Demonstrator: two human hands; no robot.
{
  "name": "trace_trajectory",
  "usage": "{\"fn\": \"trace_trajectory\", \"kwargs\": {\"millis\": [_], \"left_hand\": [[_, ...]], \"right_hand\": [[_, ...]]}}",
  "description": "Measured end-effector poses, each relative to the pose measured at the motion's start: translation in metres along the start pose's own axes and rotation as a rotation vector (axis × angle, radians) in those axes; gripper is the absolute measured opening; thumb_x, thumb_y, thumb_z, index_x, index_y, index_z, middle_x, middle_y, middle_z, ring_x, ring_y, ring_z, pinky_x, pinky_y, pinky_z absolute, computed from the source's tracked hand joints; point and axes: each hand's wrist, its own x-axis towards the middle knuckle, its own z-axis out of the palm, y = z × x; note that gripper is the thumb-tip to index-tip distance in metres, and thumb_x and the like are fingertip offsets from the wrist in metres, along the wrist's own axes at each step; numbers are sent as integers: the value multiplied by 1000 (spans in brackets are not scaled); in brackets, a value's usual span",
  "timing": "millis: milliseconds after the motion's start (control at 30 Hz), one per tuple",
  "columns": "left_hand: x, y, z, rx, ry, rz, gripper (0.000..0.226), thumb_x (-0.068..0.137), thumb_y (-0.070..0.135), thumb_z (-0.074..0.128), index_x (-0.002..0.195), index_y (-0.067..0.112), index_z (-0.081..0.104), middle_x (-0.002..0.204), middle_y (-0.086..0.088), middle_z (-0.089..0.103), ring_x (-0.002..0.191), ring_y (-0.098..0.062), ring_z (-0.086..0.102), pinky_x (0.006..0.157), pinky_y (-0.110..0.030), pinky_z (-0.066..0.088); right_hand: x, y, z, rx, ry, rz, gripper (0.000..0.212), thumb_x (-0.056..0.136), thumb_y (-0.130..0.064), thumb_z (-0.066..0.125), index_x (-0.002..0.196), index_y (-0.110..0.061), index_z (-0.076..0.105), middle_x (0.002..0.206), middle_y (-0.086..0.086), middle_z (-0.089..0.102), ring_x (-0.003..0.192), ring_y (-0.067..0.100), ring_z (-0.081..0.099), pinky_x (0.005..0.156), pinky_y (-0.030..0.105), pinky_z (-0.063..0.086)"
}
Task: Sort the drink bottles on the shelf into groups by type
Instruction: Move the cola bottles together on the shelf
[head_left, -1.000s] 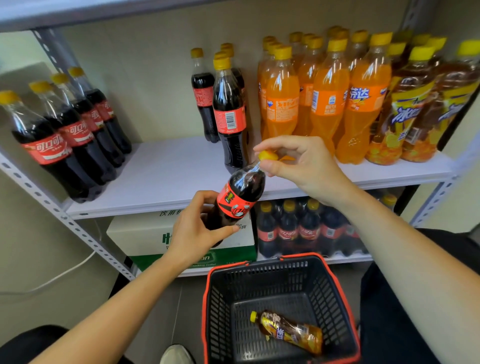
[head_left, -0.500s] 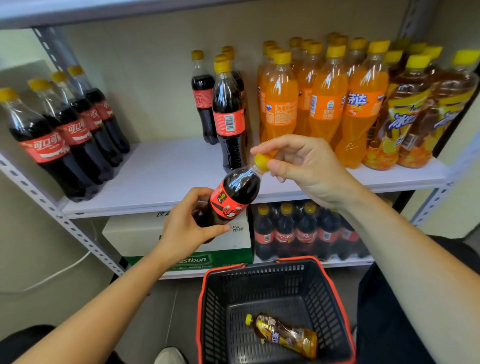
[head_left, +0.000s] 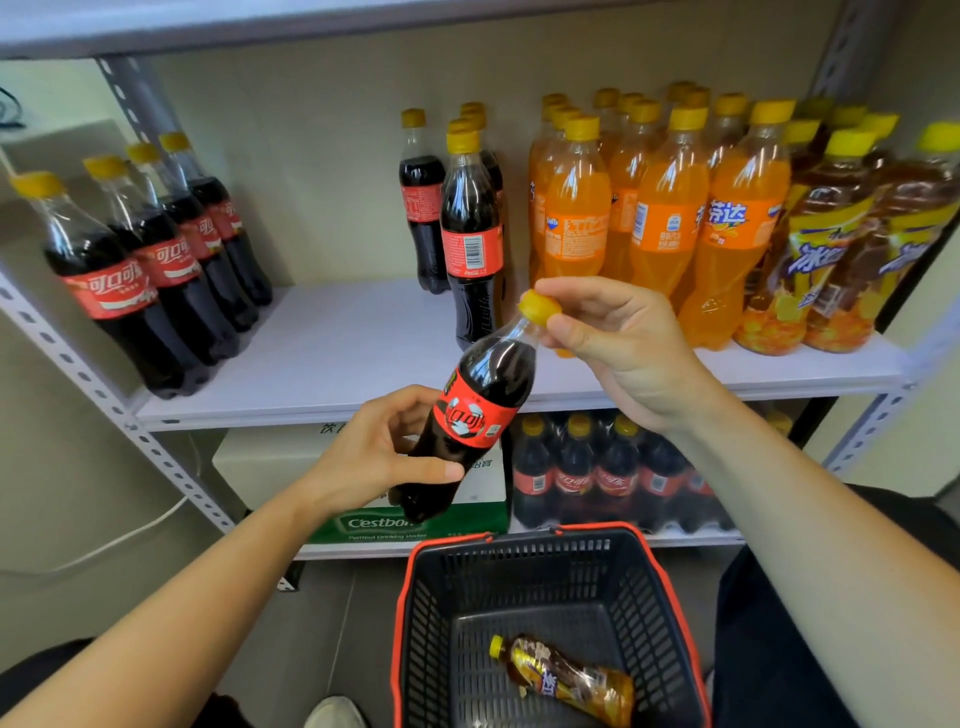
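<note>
I hold a tilted cola bottle (head_left: 478, 410) with a red label and yellow cap in front of the white shelf (head_left: 332, 358). My left hand (head_left: 374, 457) grips its lower body, and my right hand (head_left: 618, 343) pinches the cap. On the shelf, several cola bottles (head_left: 150, 260) line the left side, and a few more cola bottles (head_left: 467, 234) stand in the middle. Orange soda bottles (head_left: 660, 218) stand to their right, with iced tea bottles (head_left: 841, 249) at the far right.
A black basket with a red rim (head_left: 670, 582) sits on the floor below, with one iced tea bottle (head_left: 566, 675) lying in it. The lower shelf holds a wrapped cola pack (head_left: 597, 473) and a water carton (head_left: 270, 457). A perforated metal post (head_left: 104, 400) runs diagonally at left.
Both hands have kept their grip on the cola bottle and lifted it slightly towards the shelf. The view has shifted a little.
</note>
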Motion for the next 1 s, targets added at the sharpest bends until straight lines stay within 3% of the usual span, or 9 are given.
{"fn": "trace_trajectory", "kwargs": {"millis": [100, 267, 367, 467, 633, 733, 867, 1000], "left_hand": [[-1, 2, 3, -46, 6, -11, 56, 64, 28, 91, 114, 25, 67, 115, -4, 76, 109, -20, 71, 99, -47, 50], [1, 5, 5, -169, 83, 10, 66, 64, 27, 89, 124, 14, 64, 111, -3, 76, 105, -16, 71, 89, -25, 54], [3, 10, 6, -290, 163, 49, 67, 67, 24, 85, 126, 5, 60, 106, -2, 75, 101, -17, 71, 85, -25, 55], [6, 18, 5, -375, 269, 60, 58, 70, 30, 81, 122, 10, 62, 102, 2, 75, 98, -16, 71, 78, -27, 56], [9, 27, 0, -424, 383, 6, 40, 86, 41, 73, 120, 20, 68, 106, 0, 76, 100, -18, 73, 74, -31, 58], [11, 30, -3, -505, 402, -25, 37, 91, 42, 67, 120, 19, 68, 112, -5, 77, 102, -21, 74, 71, -34, 61], [12, 35, -1, -662, 403, -78, 50, 92, 42, 68, 126, 7, 65, 119, -12, 75, 111, -27, 71, 81, -40, 62], [12, 37, -3, -743, 330, -67, 50, 91, 28, 71, 132, 1, 60, 128, -17, 70, 115, -28, 70, 85, -36, 61]], "right_hand": [[-1, 6, 5, -18, 101, -39, 35, 79, -3, 74, 114, -8, 70, 103, 7, 77, 98, 24, 73, 83, 31, 58], [-6, 18, 7, -102, 43, -7, 26, 89, 4, 68, 115, -3, 70, 110, 12, 76, 105, 29, 72, 83, 34, 60], [-9, 25, 6, -145, 47, 78, 27, 90, 4, 68, 115, -5, 71, 108, 11, 77, 102, 27, 73, 82, 35, 61], [-13, 32, 7, -233, 29, 140, 28, 89, 3, 70, 113, -10, 71, 105, 10, 76, 97, 25, 72, 83, 37, 61], [-22, 43, 18, -486, -138, 209, 50, 83, -4, 80, 130, -17, 66, 111, 5, 72, 97, 14, 71, 90, 33, 59], [-28, 51, 33, -464, -156, 212, 66, 82, -5, 82, 140, -25, 59, 121, 1, 68, 108, 14, 67, 91, 37, 60], [-26, 59, 51, -319, -8, 114, 57, 83, -11, 82, 133, -29, 62, 117, -2, 71, 99, 11, 71, 87, 29, 58], [-22, 63, 58, -189, 72, 111, 51, 84, -17, 82, 130, -32, 66, 117, -2, 73, 95, 23, 73, 90, 51, 60]]}}
